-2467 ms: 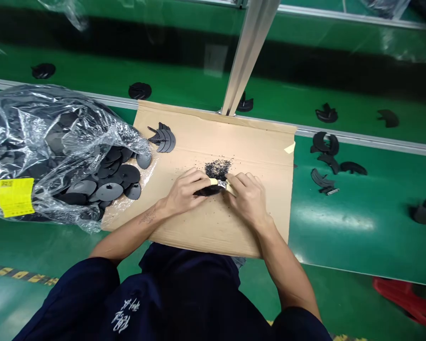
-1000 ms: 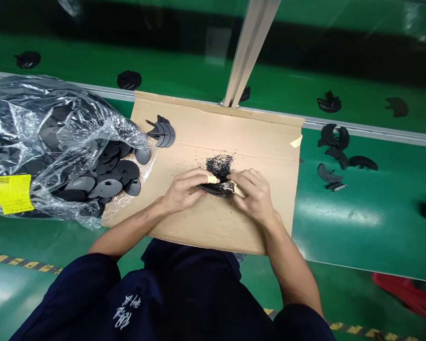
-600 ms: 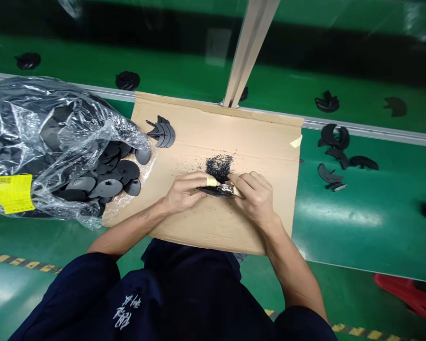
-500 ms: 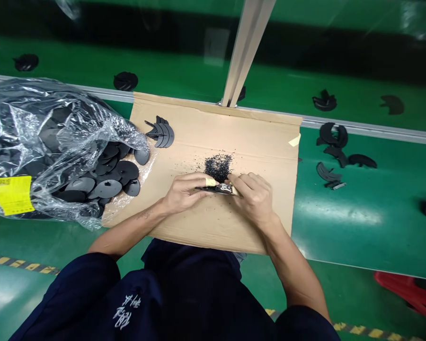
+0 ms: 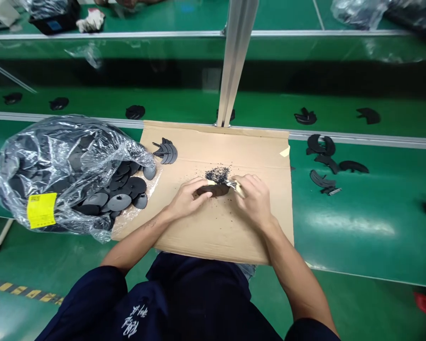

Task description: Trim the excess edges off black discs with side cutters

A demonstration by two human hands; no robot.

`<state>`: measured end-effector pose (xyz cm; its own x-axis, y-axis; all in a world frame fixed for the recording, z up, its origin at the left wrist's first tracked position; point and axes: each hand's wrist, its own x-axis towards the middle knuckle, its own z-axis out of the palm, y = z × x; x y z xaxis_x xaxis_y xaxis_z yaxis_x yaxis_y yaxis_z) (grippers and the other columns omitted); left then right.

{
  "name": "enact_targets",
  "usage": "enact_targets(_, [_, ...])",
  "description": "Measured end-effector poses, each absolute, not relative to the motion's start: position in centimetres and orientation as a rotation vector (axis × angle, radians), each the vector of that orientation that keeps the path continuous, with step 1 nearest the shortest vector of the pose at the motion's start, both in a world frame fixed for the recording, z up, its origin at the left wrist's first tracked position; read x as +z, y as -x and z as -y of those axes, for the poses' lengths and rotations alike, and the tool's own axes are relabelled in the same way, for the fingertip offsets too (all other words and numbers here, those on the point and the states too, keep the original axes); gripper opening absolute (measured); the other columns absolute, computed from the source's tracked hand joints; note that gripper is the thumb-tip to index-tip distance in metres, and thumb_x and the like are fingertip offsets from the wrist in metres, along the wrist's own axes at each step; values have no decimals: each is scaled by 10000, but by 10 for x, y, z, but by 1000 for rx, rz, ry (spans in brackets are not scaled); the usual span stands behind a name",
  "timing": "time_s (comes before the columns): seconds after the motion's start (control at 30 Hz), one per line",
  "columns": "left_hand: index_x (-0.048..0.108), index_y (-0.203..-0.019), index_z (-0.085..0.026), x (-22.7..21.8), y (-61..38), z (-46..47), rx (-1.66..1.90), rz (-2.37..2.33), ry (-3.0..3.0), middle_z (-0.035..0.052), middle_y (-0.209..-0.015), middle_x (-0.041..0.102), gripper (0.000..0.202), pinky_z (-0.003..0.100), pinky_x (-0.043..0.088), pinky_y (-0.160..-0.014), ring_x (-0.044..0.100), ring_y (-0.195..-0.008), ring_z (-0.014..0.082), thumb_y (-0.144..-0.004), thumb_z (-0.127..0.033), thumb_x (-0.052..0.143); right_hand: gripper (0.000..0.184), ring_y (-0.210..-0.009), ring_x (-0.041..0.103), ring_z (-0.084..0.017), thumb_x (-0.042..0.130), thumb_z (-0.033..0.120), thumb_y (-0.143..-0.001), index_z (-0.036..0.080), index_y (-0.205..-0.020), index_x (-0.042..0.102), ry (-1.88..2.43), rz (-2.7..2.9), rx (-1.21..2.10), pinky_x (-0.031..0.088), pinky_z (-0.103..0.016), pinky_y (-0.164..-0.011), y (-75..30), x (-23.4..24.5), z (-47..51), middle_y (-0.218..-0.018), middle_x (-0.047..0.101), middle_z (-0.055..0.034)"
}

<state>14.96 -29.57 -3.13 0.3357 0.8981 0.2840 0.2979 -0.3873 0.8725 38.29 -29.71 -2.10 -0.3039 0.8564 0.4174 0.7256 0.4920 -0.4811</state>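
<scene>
My left hand (image 5: 187,198) is closed on a flat black plastic disc (image 5: 213,190), holding it low over a brown cardboard sheet (image 5: 220,222). A taped fingertip rests on the disc's top edge. My right hand (image 5: 252,199) is closed on a small metal-bladed tool (image 5: 231,183) whose tip meets the disc's right edge. Just beyond the hands lies a small heap of black shavings (image 5: 218,174).
A clear plastic bag (image 5: 67,166) of black discs with a yellow label lies at the left, its mouth spilling onto the cardboard. A fanned stack of black pieces (image 5: 166,151) sits at the cardboard's far left. Loose black pieces (image 5: 323,161) lie on the green bench and belt. An aluminium post (image 5: 234,61) rises behind.
The view has tilted up, showing more of the far belt. Both hands stay together on the disc and tool; the disc has turned a little in my left hand.
</scene>
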Motion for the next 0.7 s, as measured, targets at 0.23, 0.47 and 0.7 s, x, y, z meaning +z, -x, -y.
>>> enact_targets(0.23, [701,-1027,-134,-26,-157,293,896,-1005,-1612,109,-1007,728,353,351,554,-858,675,-943,234,-928,-468,649,245,-915,666,-242,688,421,-913,216,-1041,654,1076,1843,668,530,-363,-792,-375,-14,297,-987,694,-87])
enact_targets(0.47, [759,-1028,-202,-5,-144,259,514,-809,-1552,72,-1053,763,318,389,557,-910,700,-988,235,-970,-440,556,36,-726,589,-201,595,243,-963,222,-965,624,961,1961,400,459,-337,-675,-369,-26,301,-788,656,-50])
enact_targets(0.7, [754,-991,-106,34,-120,211,158,-809,-1707,113,-875,749,358,289,549,-725,664,-763,187,-829,-425,752,136,-847,579,-217,554,181,-948,173,-1067,619,990,1984,200,425,-348,-757,-371,-38,303,-938,684,-93])
